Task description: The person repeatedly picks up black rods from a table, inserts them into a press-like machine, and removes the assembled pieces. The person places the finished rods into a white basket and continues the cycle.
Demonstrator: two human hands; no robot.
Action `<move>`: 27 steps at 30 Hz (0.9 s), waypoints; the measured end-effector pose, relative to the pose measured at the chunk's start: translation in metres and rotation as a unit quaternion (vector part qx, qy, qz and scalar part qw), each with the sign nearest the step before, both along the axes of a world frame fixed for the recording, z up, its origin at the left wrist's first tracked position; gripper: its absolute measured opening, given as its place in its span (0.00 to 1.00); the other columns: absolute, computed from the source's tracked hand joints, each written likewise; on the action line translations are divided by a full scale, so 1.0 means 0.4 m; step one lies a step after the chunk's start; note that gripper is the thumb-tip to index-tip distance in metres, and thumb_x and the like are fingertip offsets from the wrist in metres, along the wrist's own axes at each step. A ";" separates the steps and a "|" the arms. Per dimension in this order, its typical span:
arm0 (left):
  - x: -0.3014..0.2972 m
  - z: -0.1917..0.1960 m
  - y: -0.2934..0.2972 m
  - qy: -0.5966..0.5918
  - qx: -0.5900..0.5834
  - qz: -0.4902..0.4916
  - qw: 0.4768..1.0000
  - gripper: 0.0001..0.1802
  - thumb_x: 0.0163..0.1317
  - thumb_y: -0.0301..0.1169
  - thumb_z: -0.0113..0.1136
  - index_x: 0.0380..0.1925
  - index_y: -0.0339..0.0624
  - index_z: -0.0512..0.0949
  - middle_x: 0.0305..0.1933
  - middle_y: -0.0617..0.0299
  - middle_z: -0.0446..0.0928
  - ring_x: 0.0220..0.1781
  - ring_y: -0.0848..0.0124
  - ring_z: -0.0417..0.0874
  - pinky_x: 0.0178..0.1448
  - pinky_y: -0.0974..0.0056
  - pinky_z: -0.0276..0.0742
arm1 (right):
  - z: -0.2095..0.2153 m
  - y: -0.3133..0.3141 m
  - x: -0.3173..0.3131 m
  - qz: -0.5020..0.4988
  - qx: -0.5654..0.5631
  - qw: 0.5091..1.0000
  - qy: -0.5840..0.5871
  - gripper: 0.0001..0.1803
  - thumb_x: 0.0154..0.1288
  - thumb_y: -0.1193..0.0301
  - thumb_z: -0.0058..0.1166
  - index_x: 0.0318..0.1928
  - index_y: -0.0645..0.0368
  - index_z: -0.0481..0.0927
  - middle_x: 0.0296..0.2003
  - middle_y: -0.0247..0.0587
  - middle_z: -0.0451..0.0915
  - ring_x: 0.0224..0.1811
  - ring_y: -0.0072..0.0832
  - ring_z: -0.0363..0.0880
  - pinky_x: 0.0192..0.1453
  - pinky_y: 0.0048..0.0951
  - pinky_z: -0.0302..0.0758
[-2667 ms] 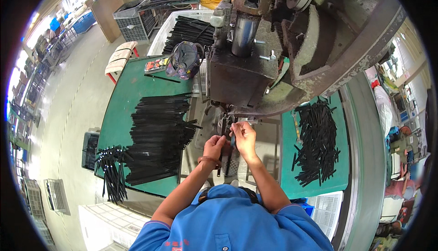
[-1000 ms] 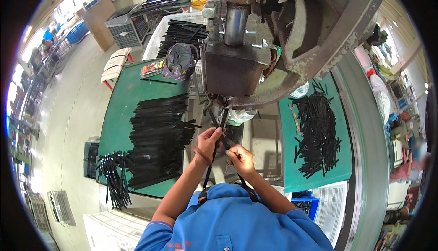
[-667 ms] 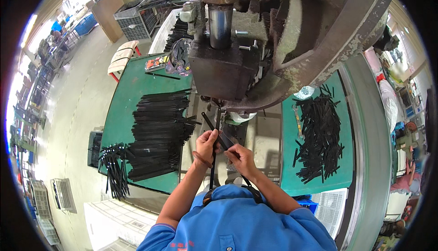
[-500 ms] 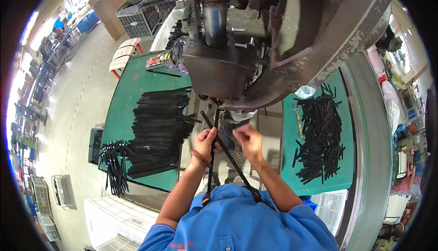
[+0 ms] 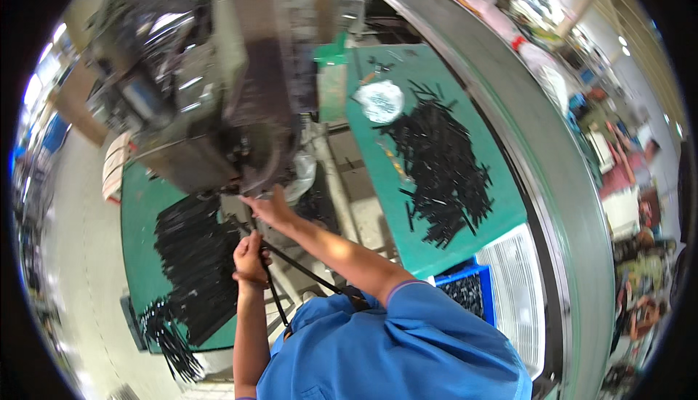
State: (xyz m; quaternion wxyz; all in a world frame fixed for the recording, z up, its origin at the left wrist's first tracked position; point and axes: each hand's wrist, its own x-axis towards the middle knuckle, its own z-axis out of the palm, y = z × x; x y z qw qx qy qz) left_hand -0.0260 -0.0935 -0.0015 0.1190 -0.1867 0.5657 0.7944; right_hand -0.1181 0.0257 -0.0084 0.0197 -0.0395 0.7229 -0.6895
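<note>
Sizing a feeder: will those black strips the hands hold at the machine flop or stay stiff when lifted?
Probably floppy: the black strips trail in a slack line from the left hand to the person's lap. Likely light, since thin. The right hand reaches under the machine; its grip is unclear.

Left hand (image 5: 251,258) closed around thin black straps (image 5: 280,284) that run down toward the blue-shirted torso; right hand (image 5: 267,207) reaches up to the underside of the big grey metal press machine (image 5: 211,95). Green-topped desk (image 5: 134,204) carries a heap of long black strips (image 5: 193,255) on the left. A second pile of short black strips (image 5: 440,167) lies on the right green mat, blue plastic crate (image 5: 469,291) just below it.
</note>
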 end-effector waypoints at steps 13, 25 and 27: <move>0.005 0.002 -0.015 0.029 0.030 -0.023 0.999 0.11 0.64 0.38 0.56 0.24 0.46 0.73 0.18 0.71 0.68 0.17 0.80 0.69 0.18 0.74 0.65 | 0.066 0.255 0.071 -0.153 -0.387 0.894 -0.165 0.07 0.56 0.75 0.58 0.34 0.58 0.74 0.22 0.31 0.72 0.16 0.18 0.65 0.17 0.20 0.63; 0.018 0.033 0.004 0.044 -0.020 -0.040 0.998 0.11 0.62 0.40 0.58 0.28 0.46 0.75 0.18 0.72 0.68 0.19 0.80 0.69 0.20 0.74 0.65 | -0.258 0.911 0.365 -0.370 0.520 0.722 -0.268 0.20 0.46 0.55 0.65 0.36 0.54 0.80 0.42 0.43 0.77 0.47 0.41 0.76 0.52 0.37 0.73; 0.016 0.025 -0.001 0.047 -0.021 -0.041 0.998 0.11 0.62 0.40 0.58 0.28 0.46 0.75 0.19 0.71 0.68 0.19 0.80 0.69 0.21 0.74 0.65 | -0.270 0.950 0.330 -0.354 0.394 0.785 -0.321 0.17 0.47 0.60 0.63 0.37 0.55 0.82 0.44 0.44 0.79 0.49 0.39 0.78 0.52 0.36 0.74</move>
